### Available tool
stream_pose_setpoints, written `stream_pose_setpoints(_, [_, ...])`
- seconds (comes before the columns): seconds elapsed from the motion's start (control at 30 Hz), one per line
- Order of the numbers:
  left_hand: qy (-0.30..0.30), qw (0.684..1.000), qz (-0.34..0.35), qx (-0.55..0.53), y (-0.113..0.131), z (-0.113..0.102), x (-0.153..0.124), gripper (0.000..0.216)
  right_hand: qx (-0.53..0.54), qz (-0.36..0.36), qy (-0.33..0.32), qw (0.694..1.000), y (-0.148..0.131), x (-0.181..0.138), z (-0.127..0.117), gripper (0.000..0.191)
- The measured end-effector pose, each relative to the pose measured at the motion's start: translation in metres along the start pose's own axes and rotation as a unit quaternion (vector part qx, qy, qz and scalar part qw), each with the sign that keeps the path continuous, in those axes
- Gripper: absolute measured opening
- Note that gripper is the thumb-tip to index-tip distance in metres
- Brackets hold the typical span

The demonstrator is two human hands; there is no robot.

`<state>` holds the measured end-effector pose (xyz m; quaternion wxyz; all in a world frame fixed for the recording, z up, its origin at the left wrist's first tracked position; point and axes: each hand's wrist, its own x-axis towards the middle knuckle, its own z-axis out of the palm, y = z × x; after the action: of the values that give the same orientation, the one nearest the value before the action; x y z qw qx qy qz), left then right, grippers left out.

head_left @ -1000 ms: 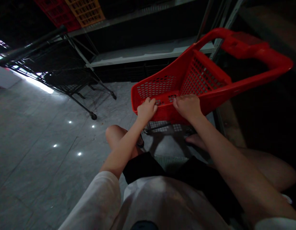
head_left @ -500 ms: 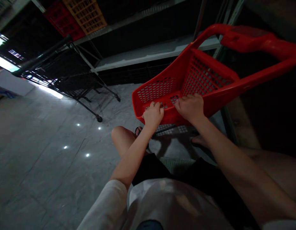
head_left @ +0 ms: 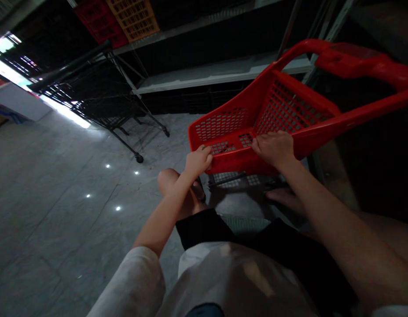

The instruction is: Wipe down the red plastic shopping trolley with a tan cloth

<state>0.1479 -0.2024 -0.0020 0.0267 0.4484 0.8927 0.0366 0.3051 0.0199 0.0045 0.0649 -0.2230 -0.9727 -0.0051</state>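
A red plastic shopping cart basket [head_left: 276, 110] with a perforated wall and a red handle [head_left: 352, 61] stands tilted in front of me. My left hand [head_left: 197, 161] grips its near rim with curled fingers. Further right on the same rim, my right hand [head_left: 275, 148] is closed over the edge. Below the basket a metal wire frame [head_left: 235, 179] shows, with my knees and a foot beside it.
A black wire shopping cart [head_left: 98, 99] on castors stands at the left on the grey tiled floor [head_left: 58, 211]. Metal shelving [head_left: 217, 72] runs behind, with red and orange crates [head_left: 124, 17] on top. A dark shelf unit lies at the right.
The view has swung slightly right and up. Both hands have stayed on the red basket's rim, the left hand sliding a little lower toward the edge.
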Motion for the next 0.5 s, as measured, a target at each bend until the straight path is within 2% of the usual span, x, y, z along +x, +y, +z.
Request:
stream_pose_setpoints(0.1, [-0.017,1.000,0.017,-0.004,-0.014,-0.001,-0.012,0.019,-0.001,-0.001,-0.009,1.000,0.004,-0.002,0.002,0.060])
stream_pose_setpoints(0.23, [-0.015,1.000,0.013,-0.012,-0.001,0.006,-0.018,0.023,-0.008,0.004,0.010,1.000,0.010,0.000,0.006,0.057])
stream_pose_setpoints(0.37, [-0.016,1.000,0.016,-0.018,0.035,0.013,-0.013,0.022,-0.045,0.022,0.025,0.998,0.027,0.008,0.011,0.057])
stream_pose_setpoints(0.5, [0.014,0.999,0.002,-0.030,0.092,0.020,0.002,0.027,-0.106,0.037,0.011,0.994,0.054,0.020,0.012,0.058])
